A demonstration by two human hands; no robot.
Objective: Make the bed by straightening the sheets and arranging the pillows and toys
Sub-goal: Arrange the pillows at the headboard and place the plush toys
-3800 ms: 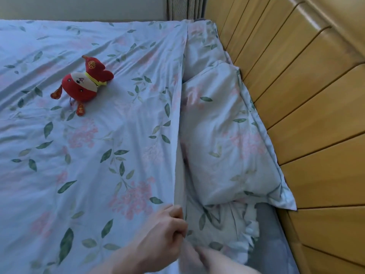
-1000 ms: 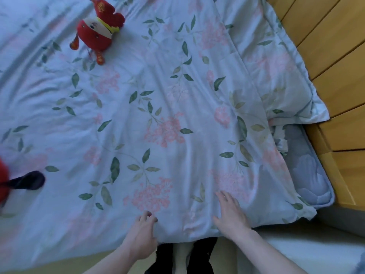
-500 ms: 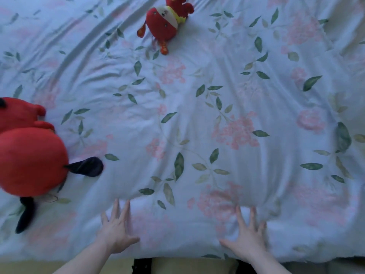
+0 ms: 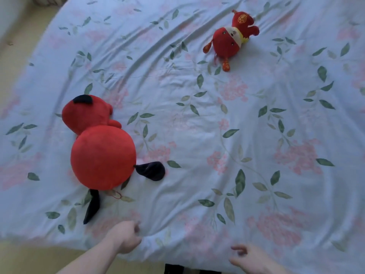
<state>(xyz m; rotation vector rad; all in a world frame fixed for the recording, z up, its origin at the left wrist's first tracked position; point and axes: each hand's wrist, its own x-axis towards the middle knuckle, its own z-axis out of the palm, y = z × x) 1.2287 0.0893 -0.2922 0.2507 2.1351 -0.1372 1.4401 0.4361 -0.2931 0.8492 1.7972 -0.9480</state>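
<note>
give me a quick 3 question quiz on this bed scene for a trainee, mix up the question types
1. True or false: the large round red plush toy with black ears lies nearer the person than the small red plush toy with the white face.
2. Multiple choice: what does the left hand do? A) lies flat on the cover B) takes a grip on the pale blue floral bed cover near its edge C) holds a toy
3. Fill in: the right hand holds ____.

Key: 1 true; 2 B; 3 nothing, its fingers are loosely curled above the cover's edge.
</note>
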